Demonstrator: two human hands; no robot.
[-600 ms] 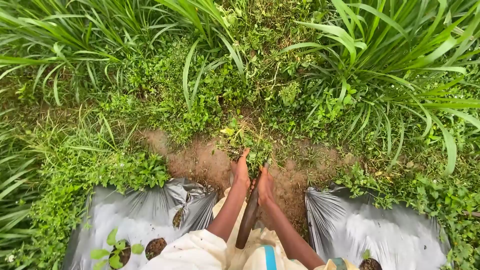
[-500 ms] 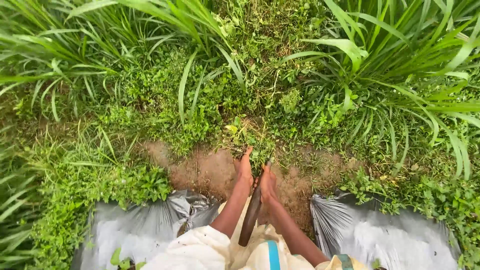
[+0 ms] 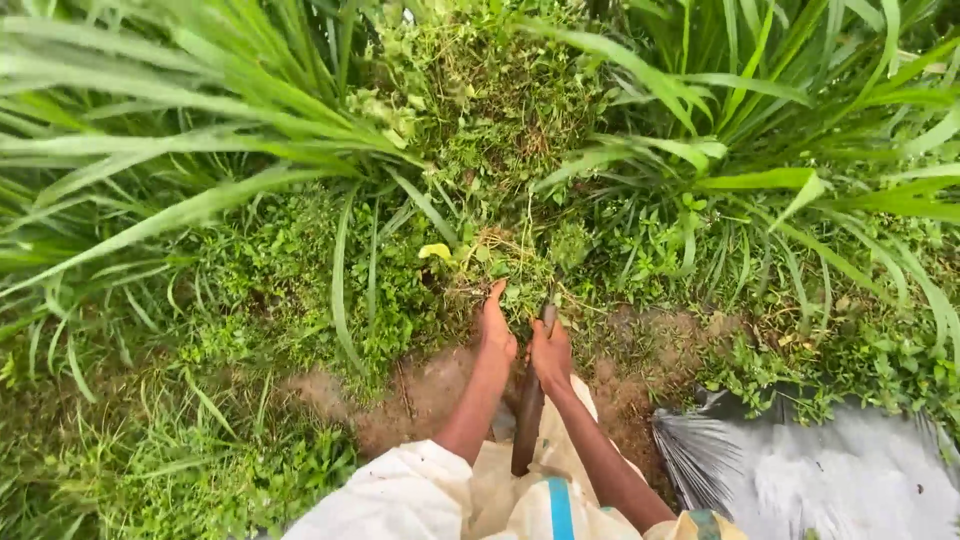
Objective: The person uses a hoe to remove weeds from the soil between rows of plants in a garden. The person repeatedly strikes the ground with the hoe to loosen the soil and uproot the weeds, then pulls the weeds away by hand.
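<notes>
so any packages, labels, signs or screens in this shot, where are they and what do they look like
No labels, signs or screens show.
Plastic sheet: the nearest thing to packaging, lying on the ground at lower right, beside the person's right arm; crinkled, glossy silver-grey with darker folds, weeds overlapping its upper edge, no print visible.
</notes>
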